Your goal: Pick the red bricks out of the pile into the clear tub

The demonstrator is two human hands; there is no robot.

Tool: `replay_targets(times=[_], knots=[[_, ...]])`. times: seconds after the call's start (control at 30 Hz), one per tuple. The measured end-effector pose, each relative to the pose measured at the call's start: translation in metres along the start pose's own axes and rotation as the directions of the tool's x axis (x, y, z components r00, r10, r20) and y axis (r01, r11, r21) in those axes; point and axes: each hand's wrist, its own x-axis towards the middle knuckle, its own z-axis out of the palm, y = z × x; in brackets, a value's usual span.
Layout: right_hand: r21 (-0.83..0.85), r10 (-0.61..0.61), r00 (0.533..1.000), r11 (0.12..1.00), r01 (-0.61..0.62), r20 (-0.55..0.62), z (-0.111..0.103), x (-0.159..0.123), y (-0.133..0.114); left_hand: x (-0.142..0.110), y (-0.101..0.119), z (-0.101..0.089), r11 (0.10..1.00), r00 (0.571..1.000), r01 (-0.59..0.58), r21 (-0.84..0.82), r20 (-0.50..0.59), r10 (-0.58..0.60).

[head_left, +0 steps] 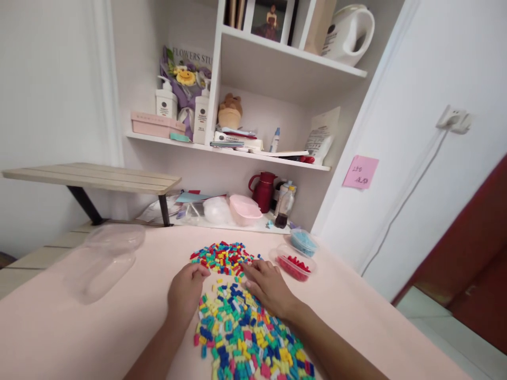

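Small coloured building bricks lie on the pink tabletop in two heaps: a far heap (225, 256) with many red ones, and a larger near heap (249, 332) spreading towards me. At the left edge of the far heap is my left hand (185, 290), its fingers curled together with the thumb; whatever is between them is hidden. My right hand (271, 287) reaches over the gap between the heaps, fingers stretched out and tips at the right side of the far heap. Beside it stands a clear tub of red bricks (295, 266), with a tub of light blue bricks (304, 241) behind.
Clear plastic containers (103, 264) lie on the table at the left, near a small wooden shelf stand (95, 177). At the back are a pink box (245, 208), a dark red jug (263, 191) and bottles (285, 203). White shelving (277, 71) rises above.
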Motion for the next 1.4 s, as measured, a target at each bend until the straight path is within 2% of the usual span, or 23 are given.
replay_targets(times=[0.13,0.37,0.5,0.67,0.93,1.07,1.13,1.23,1.4], knots=[[0.048,-0.010,1.000,0.999,0.009,0.002,-0.002,0.001,0.002,0.001,-0.002,0.000,1.000,1.000,-0.009,-0.005,-0.001,0.009],[0.291,0.033,0.997,0.957,-0.014,-0.062,0.000,0.000,0.013,0.005,-0.006,0.001,1.000,1.000,-0.019,-0.011,0.021,0.020],[0.265,0.053,0.991,0.964,-0.020,-0.119,0.004,0.000,0.012,0.007,-0.006,0.001,1.000,1.000,-0.013,0.026,0.028,0.012],[0.225,0.010,0.989,0.974,0.024,-0.150,0.008,0.003,0.014,0.007,-0.007,0.002,0.999,0.999,-0.010,0.033,0.037,0.008],[0.289,0.106,0.982,0.956,-0.057,-0.158,0.009,0.007,0.016,0.009,-0.006,0.000,1.000,0.999,0.006,0.030,0.041,-0.007],[0.277,0.098,0.976,0.960,-0.041,-0.195,0.003,0.006,0.016,0.011,-0.008,0.000,0.999,0.999,0.024,0.028,0.045,-0.025],[0.227,0.076,0.963,0.974,-0.016,-0.257,-0.005,0.005,0.019,0.013,-0.009,0.001,0.999,0.998,0.033,0.036,0.048,-0.034],[0.115,0.063,0.921,0.993,-0.020,-0.384,-0.022,0.002,0.029,0.014,-0.009,0.001,0.998,0.997,0.044,0.039,0.064,-0.046],[0.053,0.155,0.818,0.987,-0.151,-0.555,-0.049,-0.007,0.051,0.015,-0.010,0.002,0.997,0.997,0.044,0.062,0.060,-0.048]])
